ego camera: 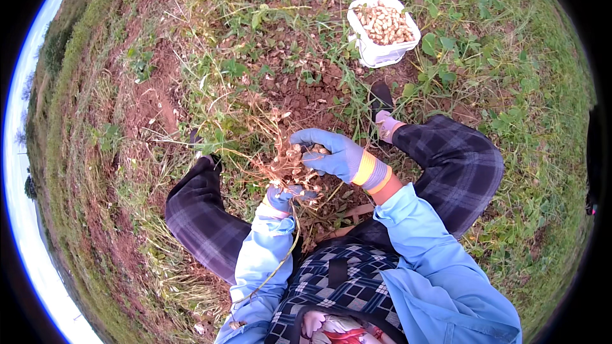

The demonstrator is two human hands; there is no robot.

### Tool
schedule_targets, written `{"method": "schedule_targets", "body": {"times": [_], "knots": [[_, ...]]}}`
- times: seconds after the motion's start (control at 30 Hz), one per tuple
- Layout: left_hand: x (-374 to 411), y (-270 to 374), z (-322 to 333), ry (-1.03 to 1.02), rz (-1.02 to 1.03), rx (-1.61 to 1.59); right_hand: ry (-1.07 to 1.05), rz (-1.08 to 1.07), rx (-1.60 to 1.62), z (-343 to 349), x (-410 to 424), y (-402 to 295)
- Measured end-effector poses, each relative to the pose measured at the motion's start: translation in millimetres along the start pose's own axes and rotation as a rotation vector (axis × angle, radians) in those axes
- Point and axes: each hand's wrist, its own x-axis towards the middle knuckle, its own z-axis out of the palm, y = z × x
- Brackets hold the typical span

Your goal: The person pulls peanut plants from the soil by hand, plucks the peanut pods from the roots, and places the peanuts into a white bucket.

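Observation:
My left hand (286, 197), in a blue work glove, grips a pulled peanut plant (282, 167) from below. The plant's tangled roots spread above that hand, with peanut pods hanging among them. A long bare stem (292, 243) trails down along my left sleeve. My right hand (334, 155), in a blue glove with an orange and grey cuff, curls over the right side of the roots. Several pods (317, 149) show between its thumb and fingers; its palm is hidden.
Beyond my right foot (381, 100) stands a white plastic bucket (389, 52) heaped with peanuts (383, 23). My bent legs in dark plaid trousers (459, 167) flank the work. Red soil (306, 93), weeds and dry stalks (167, 267) cover the ground around me.

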Motion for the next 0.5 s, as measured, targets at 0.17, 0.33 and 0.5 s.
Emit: {"method": "schedule_targets", "body": {"times": [0.17,0.33,0.5], "knots": [[-8,-6,-7,0.051,0.025,-0.043,-0.027,-0.234,-0.375,-2,4,-2],[5,-6,3,-0.094,-0.011,0.007,0.013,-0.226,-0.564,-5,2,-10],[2,-13,-4,0.053,0.049,-0.123,-0.044,-0.301,-0.6,-1,2,-10]]}}
